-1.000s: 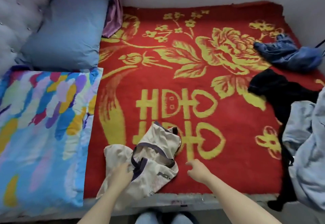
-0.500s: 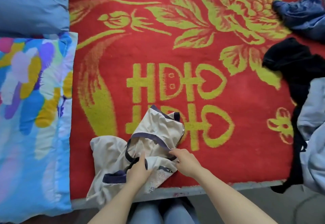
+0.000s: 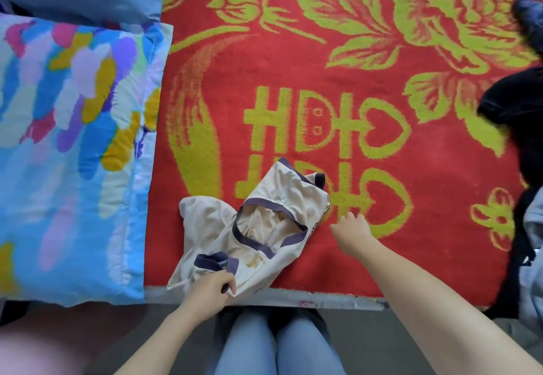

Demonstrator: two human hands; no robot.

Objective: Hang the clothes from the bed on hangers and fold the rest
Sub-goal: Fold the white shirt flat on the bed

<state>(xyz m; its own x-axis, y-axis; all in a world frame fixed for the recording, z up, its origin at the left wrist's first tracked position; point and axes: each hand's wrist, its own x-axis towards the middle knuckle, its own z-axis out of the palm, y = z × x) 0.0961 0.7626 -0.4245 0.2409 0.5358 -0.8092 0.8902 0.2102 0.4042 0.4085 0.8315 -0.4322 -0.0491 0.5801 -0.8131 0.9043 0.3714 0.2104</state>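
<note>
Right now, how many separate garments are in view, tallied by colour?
Cream T-shirt with dark purple trim: 1
Black crumpled garment: 1
Dark blue crumpled garment: 1, mostly cut off by the frame edge
Pale grey-blue garment: 1
Total: 4

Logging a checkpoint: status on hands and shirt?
Left hand grips cream shirt at near edge. Right hand open beside it, over red blanket. Shirt crumpled, not folded. Nothing in the way.
</note>
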